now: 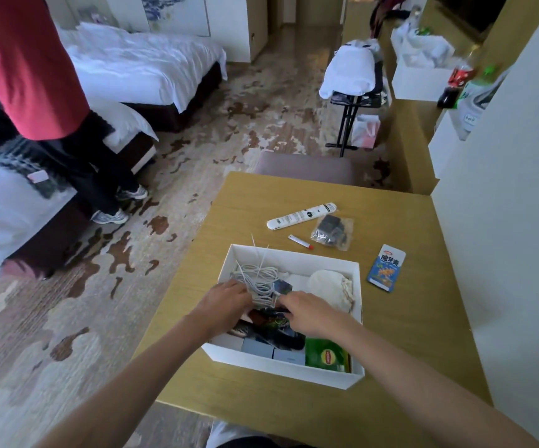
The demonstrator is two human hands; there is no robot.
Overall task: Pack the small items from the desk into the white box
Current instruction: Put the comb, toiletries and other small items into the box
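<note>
Both hands are inside the open white cardboard box (357, 321); your left hand (221, 302) and right hand (310, 310) pinch the coiled white cable (258, 278) between them; beyond the far wall, four loose items wait on the tan wooden desk (407, 334); the small white tube with a red cap (300, 242) lies nearest, up and right, long axis slanting; your right hand is nearer.

Remote (301, 216) behind box (294, 253) on desk (407, 334)
</note>
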